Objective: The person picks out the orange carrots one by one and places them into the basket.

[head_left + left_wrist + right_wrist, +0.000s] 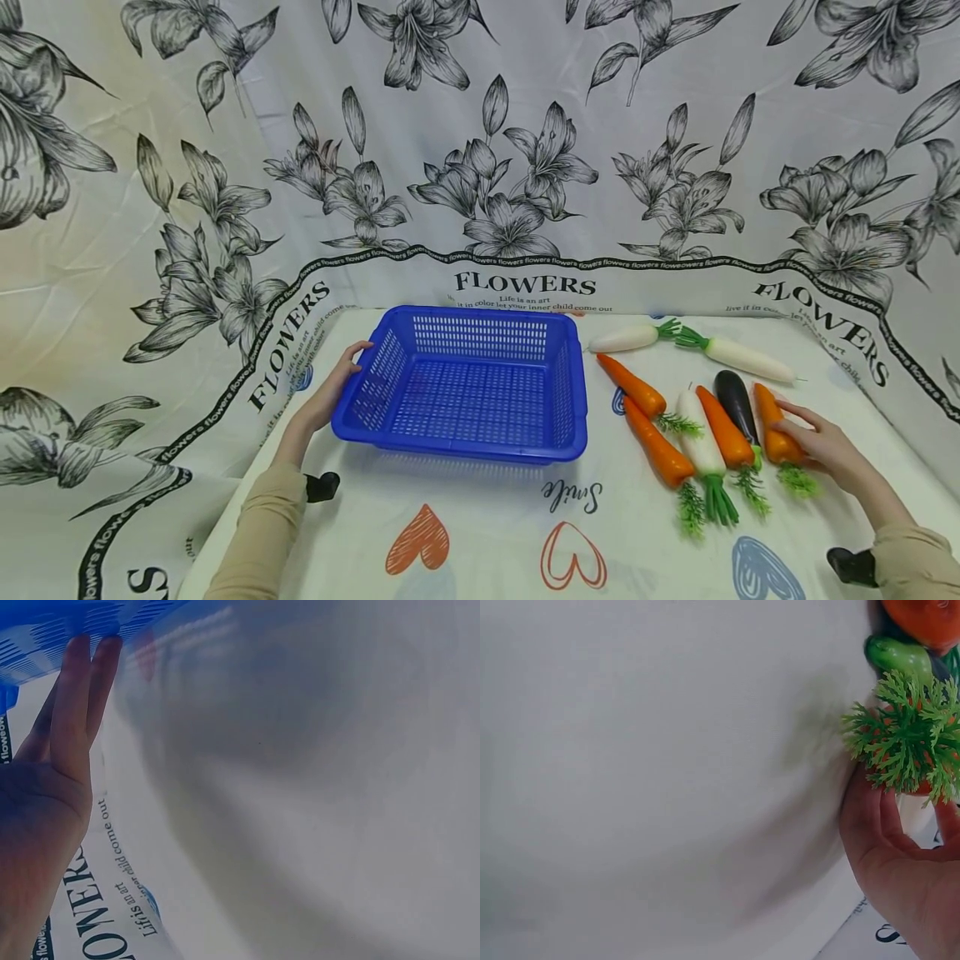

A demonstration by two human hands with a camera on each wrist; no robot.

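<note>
A blue slotted plastic basket [465,446] stands left of centre on the cloth, with nothing in it. My left hand [337,385] touches the outside of its left rim. In the left wrist view, the straight fingers [71,712] of that hand meet the slotted wall. Far to the right, my right hand [825,442] holds the rightmost orange carrot [770,417] at its side. The carrot's green leafy top [911,742] covers some fingertips in the right wrist view. Next to that carrot lies a dark eggplant [735,404].
Left of the eggplant lie more carrots [723,429], [660,446], [630,383] and a white radish [697,433]. Two other white radishes [626,337], [750,360] lie behind them. A flower-printed cloth [525,192] hangs behind the white printed tablecloth [480,533].
</note>
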